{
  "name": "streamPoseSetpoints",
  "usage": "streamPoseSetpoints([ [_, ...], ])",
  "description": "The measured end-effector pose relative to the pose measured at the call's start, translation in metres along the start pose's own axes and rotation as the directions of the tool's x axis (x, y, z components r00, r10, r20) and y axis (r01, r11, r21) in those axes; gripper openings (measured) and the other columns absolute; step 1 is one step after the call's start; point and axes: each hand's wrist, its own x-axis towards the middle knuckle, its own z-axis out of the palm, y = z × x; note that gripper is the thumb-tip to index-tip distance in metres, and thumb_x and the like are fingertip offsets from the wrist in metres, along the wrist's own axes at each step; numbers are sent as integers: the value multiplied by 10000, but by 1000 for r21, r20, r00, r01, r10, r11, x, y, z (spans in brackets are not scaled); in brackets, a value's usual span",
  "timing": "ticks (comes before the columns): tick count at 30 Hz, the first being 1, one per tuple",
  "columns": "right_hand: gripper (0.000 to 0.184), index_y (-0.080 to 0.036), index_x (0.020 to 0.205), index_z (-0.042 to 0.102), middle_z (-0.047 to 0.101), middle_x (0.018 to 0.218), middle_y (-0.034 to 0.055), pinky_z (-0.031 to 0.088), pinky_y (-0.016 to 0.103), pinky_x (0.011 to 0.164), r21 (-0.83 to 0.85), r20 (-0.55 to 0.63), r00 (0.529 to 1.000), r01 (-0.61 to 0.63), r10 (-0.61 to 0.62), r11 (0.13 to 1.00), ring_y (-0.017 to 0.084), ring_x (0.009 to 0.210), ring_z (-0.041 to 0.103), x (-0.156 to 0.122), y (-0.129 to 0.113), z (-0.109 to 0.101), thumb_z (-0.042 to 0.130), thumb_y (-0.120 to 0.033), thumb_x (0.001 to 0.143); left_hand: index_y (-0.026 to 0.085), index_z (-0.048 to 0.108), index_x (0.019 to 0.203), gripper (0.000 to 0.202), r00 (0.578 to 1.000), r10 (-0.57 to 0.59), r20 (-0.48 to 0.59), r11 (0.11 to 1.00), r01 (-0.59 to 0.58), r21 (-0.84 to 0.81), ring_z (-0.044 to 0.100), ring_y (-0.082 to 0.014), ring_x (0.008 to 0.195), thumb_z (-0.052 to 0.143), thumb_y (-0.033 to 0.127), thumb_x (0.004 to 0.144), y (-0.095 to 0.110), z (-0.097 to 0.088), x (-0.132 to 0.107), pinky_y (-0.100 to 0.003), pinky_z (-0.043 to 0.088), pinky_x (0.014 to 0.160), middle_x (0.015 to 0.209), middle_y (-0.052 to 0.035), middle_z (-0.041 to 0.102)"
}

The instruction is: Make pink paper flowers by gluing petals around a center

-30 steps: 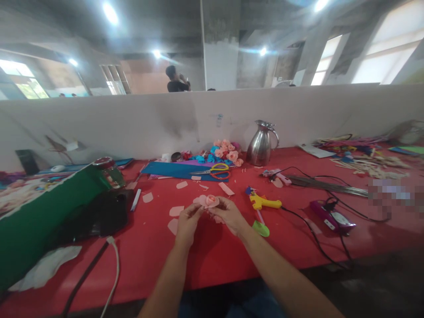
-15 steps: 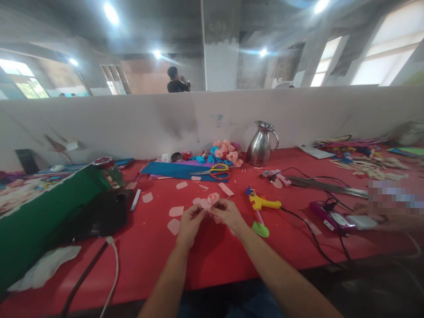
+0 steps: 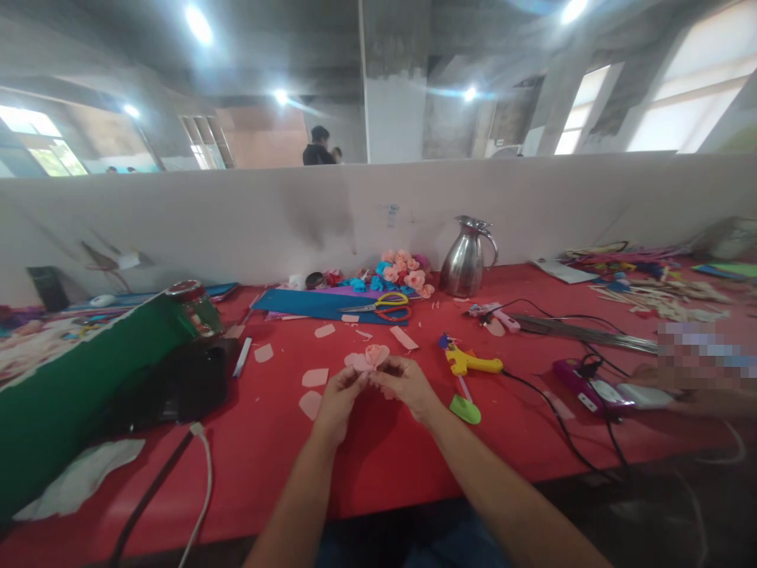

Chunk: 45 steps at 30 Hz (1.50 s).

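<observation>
A pink paper rose (image 3: 374, 356) is pinched between both hands above the red table (image 3: 284, 473). My left hand (image 3: 339, 398) closes its thumb and fingers on the flower's lower left side. From the right, my right hand (image 3: 407, 385) grips the base; its fingertips are partly hidden behind the petals. Cut pink paper petals (image 3: 315, 378) lie to the left of my hands, and a pink strip (image 3: 404, 338) lies just beyond. Right of my hands rests a yellow glue gun (image 3: 473, 362), with a green spade-shaped piece (image 3: 465, 409) below it.
Scissors (image 3: 387, 305) lie on blue sheets in front of finished paper flowers (image 3: 408, 272). A steel jug (image 3: 465, 260) stands behind. On the right are a purple power strip (image 3: 591, 388) and another person's hand (image 3: 698, 386). A green box (image 3: 106, 386) and black tray (image 3: 189, 383) stand left.
The rose has tipped a little between my fingers, its outer petal now pressed closer to the bloom. My hands have hardly moved. The person beyond the partition has shifted lower.
</observation>
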Motion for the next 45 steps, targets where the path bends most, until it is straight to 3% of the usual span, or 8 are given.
streamPoseSetpoints([
  [10,282,-171,702,617,518,559,-39,312,202,415,29,-7,1000,-2,2,1000,70,449,397,-2,-4,2,718,-425,631,169,724,821,222,998,-64,-7,998,64,-23,583,-108,596,738,306,647,8,4,-4,-232,461,658,682,-13,686],
  [17,208,-203,781,587,557,702,-27,358,200,479,64,-4,997,82,-82,995,91,562,476,-3,-6,3,698,-319,648,183,732,858,260,992,86,-97,995,-81,49,631,-196,832,732,296,623,4,-1,2,-321,446,830,818,-41,725],
  [20,159,-202,752,561,541,659,-37,368,199,499,117,-107,984,154,-142,981,80,539,460,-4,-10,2,655,-313,688,174,731,860,278,982,75,-172,994,-61,87,626,-201,816,731,278,602,1,-4,4,-323,448,813,794,-36,723],
  [23,194,-189,706,558,522,600,-36,369,201,496,113,-129,978,178,-164,977,79,517,453,-4,-12,2,643,-363,706,168,732,858,267,978,76,-192,989,-50,138,620,-199,773,704,277,616,-3,-8,6,-313,454,762,765,-35,716],
  [28,263,-190,706,564,538,628,-28,367,202,429,22,-112,985,135,-132,991,75,469,444,-5,-10,2,665,-431,686,192,738,779,177,943,233,-236,924,-139,357,606,-204,803,668,246,626,-5,-13,9,-301,440,770,789,-35,706],
  [31,259,-196,745,575,540,609,-32,349,205,388,-41,-140,976,163,-167,986,73,426,429,-4,-7,3,667,-431,687,204,735,733,130,926,313,-210,863,-185,471,602,-203,785,652,252,646,-2,-12,8,-305,444,758,797,-43,701],
  [36,249,-197,756,582,495,516,-50,346,223,396,-153,-159,965,183,-207,971,90,401,431,-6,-3,5,656,-428,701,213,730,717,111,916,353,-190,832,-215,512,604,-195,747,643,253,661,1,-7,7,-306,452,736,781,-46,701],
  [45,226,-203,755,575,540,593,-25,376,240,459,-202,-218,936,234,-277,951,108,462,469,-8,-5,8,653,-411,717,233,736,743,124,901,413,-136,767,-264,585,604,-199,740,621,250,701,0,-6,6,-306,445,722,794,-49,705],
])
